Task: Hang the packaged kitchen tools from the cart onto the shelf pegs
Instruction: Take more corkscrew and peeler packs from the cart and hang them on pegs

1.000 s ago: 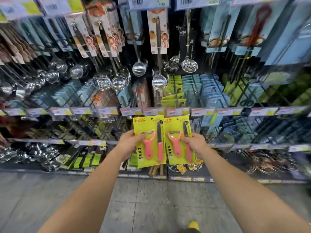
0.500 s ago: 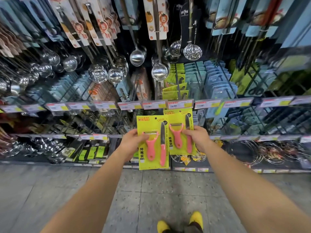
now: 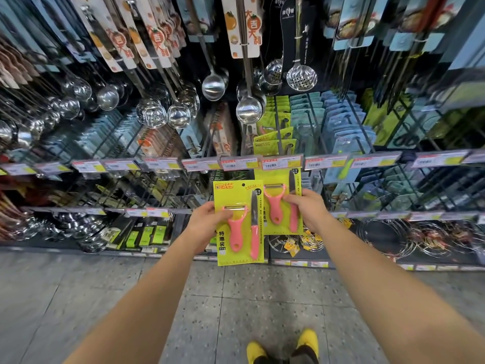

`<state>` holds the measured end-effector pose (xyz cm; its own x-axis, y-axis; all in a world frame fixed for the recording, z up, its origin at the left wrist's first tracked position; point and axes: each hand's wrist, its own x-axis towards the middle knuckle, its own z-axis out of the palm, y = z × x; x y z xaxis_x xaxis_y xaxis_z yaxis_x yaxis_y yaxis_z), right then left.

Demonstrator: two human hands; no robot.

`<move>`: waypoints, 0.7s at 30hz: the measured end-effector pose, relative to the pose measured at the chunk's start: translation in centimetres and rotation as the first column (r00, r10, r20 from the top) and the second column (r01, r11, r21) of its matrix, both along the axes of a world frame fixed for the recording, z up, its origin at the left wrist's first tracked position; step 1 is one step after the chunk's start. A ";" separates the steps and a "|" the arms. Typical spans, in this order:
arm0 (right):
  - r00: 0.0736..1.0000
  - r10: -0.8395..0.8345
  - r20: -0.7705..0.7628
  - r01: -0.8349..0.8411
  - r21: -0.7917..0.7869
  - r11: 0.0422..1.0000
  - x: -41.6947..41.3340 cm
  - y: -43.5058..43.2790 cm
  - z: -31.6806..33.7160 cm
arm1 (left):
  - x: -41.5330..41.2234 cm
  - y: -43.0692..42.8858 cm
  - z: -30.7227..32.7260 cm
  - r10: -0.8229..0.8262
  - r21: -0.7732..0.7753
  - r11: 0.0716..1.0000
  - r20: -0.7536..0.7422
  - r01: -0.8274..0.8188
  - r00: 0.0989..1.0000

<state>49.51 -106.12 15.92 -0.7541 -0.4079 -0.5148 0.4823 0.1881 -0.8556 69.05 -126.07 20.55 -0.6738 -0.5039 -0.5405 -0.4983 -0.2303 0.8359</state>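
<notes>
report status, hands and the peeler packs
Left hand grips one yellow peeler pack, unhung. Right hand holds second pack up at the price-tag rail. Rail overlaps its top edge; peg not visible.

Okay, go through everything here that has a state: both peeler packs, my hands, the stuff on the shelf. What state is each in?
Left pack: held upright by left hand, not hung.
Right pack: gripped by right hand, held up at the price rail, hang hole hidden.
Ladle: hanging.
Skimmer: hanging.
Shelved yellow packs: hanging in a row.
</notes>
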 end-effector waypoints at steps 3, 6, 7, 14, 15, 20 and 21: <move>0.999 -0.018 0.027 0.020 -0.060 0.998 -0.1 -0.5 0.7 | 0.1 0.1 -0.3 0.002 0.001 1.000 0.003 -0.002 1.000; 0.998 -0.039 0.040 0.042 -0.087 0.995 -0.2 -0.9 1.1 | 0.3 0.1 -0.5 0.000 -0.002 1.000 0.000 0.000 1.000; 0.998 -0.044 0.043 0.048 -0.085 0.995 -0.2 -1.0 1.1 | 0.3 0.2 -0.4 -0.001 -0.005 1.000 0.002 0.001 1.000; 0.995 -0.078 0.058 0.083 -0.105 0.991 0.0 -0.5 0.8 | 0.2 0.5 -0.2 0.024 -0.025 0.999 0.016 -0.024 1.000; 0.995 -0.086 0.056 0.091 -0.101 0.991 0.0 -0.3 0.7 | 0.2 0.5 -0.2 0.028 -0.027 0.999 0.010 -0.027 1.000; 0.995 -0.091 0.049 0.095 -0.080 0.992 -0.1 0.3 0.5 | 0.0 0.8 -0.1 0.026 -0.034 0.999 0.007 -0.026 1.000; 0.995 -0.089 0.046 0.092 -0.079 0.993 -0.2 0.3 0.6 | 0.0 0.8 -0.1 0.025 -0.027 0.999 0.002 -0.025 1.000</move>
